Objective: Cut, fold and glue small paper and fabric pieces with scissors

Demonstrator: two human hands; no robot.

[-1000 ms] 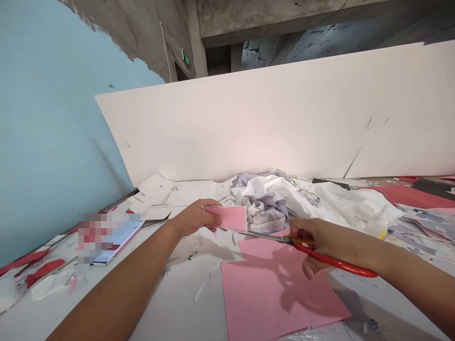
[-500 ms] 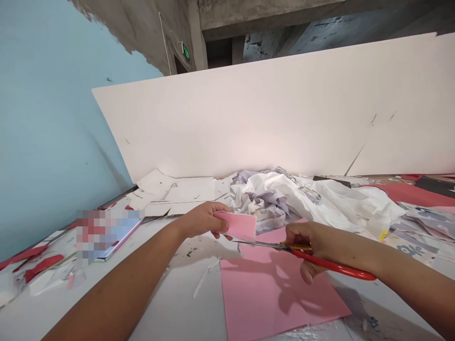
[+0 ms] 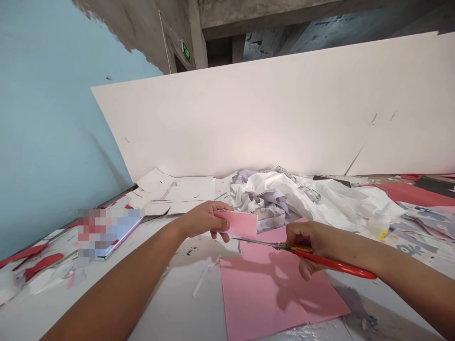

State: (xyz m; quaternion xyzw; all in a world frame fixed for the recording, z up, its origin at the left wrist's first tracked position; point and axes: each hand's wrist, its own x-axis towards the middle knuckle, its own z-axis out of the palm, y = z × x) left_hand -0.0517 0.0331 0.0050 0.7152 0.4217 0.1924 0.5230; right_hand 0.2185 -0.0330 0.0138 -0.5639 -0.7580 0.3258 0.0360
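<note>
Between thumb and fingers, my left hand (image 3: 209, 220) pinches a small pink piece of paper (image 3: 241, 223) by its left end, held above the table. My right hand (image 3: 305, 244) grips a pair of scissors (image 3: 334, 266) with red and yellow handles. The blades point left and lie just under the lower edge of the held piece; they look nearly closed. Below both hands, a larger pink sheet (image 3: 259, 298) with a cut-out corner lies flat, the shadow of my right hand falling across it.
Crumpled white and lilac paper (image 3: 284, 194) is heaped behind my hands. White board pieces (image 3: 188, 189) lie at the back left, near a phone (image 3: 121, 237) and red scraps (image 3: 44, 265). A tall white panel (image 3: 249, 118) stands behind; red sheets (image 3: 419, 196) lie far right.
The held pink piece has risen slightly and turned a little, leaving a small gap above the scissor blades. The right hand and the large sheet are almost unmoved.
</note>
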